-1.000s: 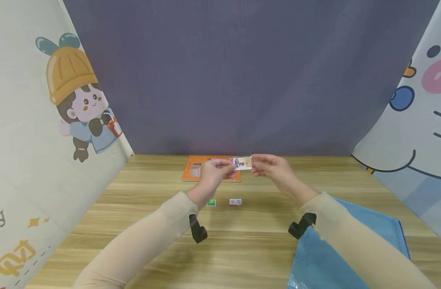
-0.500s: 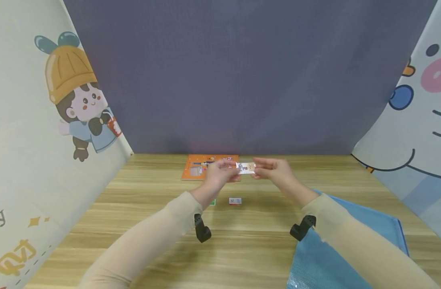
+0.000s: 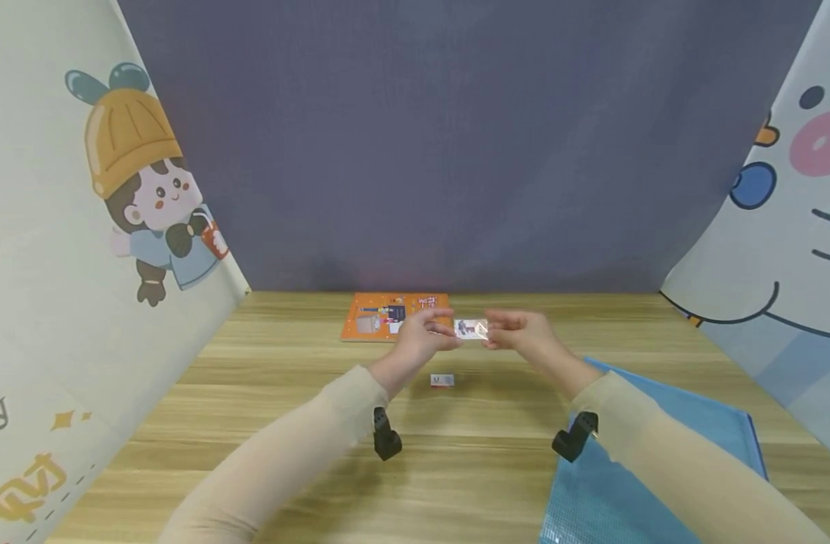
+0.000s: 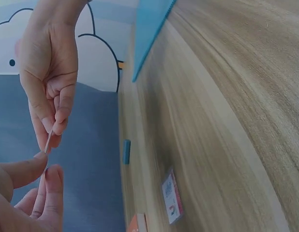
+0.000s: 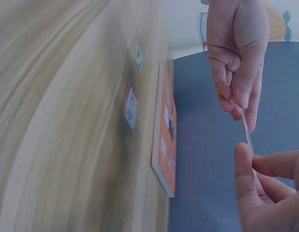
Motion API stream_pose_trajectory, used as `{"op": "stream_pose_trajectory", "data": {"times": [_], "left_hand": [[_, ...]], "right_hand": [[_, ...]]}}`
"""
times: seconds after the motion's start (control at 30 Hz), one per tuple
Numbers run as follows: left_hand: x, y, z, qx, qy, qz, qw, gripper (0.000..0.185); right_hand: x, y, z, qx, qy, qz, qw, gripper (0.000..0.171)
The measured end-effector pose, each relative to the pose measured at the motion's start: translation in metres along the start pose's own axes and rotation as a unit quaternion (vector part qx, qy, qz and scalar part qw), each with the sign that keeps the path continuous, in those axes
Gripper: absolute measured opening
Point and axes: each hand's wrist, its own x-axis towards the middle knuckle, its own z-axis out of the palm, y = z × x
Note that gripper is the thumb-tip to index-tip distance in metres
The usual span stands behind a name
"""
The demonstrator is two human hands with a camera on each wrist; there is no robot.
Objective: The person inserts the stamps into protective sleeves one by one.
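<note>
A small, thin card (image 3: 471,329) with a printed picture and a glossy face is held up above the table. My left hand (image 3: 418,344) pinches one end between thumb and fingers. The opposite end is pinched by my right hand (image 3: 524,332). Seen edge-on in the left wrist view, the card (image 4: 49,140) is a narrow strip between the two hands. Below them on the table lies a small white, flat piece (image 3: 442,381) with a red edge and some lettering. A small green card (image 5: 139,58) shows in the right wrist view; in the head view my left arm hides it.
An orange illustrated book (image 3: 370,321) lies at the table's back edge, behind my left hand. A blue mesh pouch (image 3: 660,453) lies under my right forearm. In the left wrist view a small teal object (image 4: 126,152) stands near the far edge. A dark curtain (image 3: 415,151) hangs behind.
Both hands have moved the card a little to the right and lower in the head view, keeping hold of it. The green card has become covered by my left arm.
</note>
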Motion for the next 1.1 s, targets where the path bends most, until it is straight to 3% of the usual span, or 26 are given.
{"op": "stream_pose_trajectory", "data": {"times": [0.5,0.8,1.1], "left_hand": [[0.012,-0.021,0.021,0.035,0.011,-0.017,0.9992,0.044],[0.008,-0.035,0.04,0.053,0.016,-0.038,0.9977,0.04],[0.01,-0.047,0.052,0.08,-0.005,-0.044,0.9958,0.041]], "right_hand": [[0.0,0.019,-0.008,-0.005,0.003,0.059,0.998,0.047],[0.0,0.036,-0.011,-0.063,0.002,0.083,0.995,0.05],[-0.004,0.047,-0.013,-0.059,0.011,0.085,0.995,0.046]]}}
